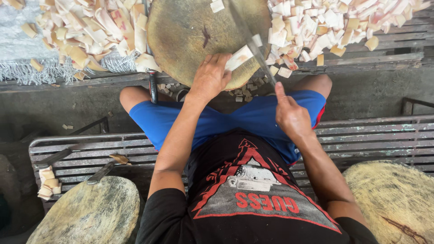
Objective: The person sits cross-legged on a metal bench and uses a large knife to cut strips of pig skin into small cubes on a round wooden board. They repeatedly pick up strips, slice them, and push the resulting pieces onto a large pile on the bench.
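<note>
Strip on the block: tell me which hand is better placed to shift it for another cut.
Left. The left hand already pins the strip on the chopping block; the right hand grips the cleaver.

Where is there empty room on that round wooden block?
The round block is bare across its left and middle, from the left hand up to its far edge. Its right edge, by the knife, is crowded, with pale pieces heaped beyond.

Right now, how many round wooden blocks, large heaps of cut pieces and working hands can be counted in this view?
Round wooden blocks: 3
Large heaps of pale cut pieces: 2
Hands: 2, the left hand holding a pale strip, the right hand gripping a knife
Total: 7
</note>
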